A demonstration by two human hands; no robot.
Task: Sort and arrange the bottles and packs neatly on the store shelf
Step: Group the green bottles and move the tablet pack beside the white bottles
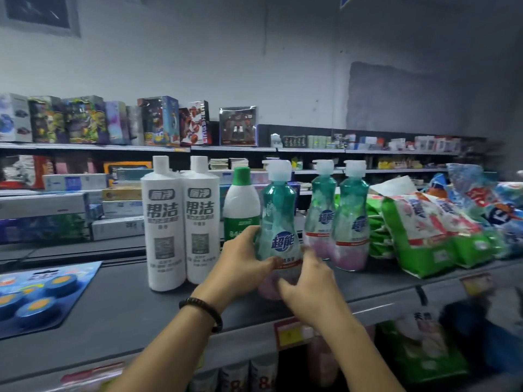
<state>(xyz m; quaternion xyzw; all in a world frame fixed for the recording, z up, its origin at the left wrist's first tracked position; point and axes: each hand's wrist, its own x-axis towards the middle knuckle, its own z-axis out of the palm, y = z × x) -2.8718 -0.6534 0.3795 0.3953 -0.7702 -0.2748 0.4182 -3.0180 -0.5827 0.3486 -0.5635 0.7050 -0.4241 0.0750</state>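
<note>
Left hand (pixel 249 260) and right hand (pixel 310 282) both clasp a teal-and-pink plastic pump bottle (pixel 278 219), upright on the grey metal shelf (pixel 113 301), just right of the green-capped white bottle (pixel 240 205).

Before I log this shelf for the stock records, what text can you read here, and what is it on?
"帮洁": on the two tall white bottles
"超能": on the front teal pump bottle and on the two teal bottles behind it
"84": on the green-capped bottle; the rest of its label is unreadable
Too blurred to read: price tags, lettering on the bags, the bottles' small print
</note>
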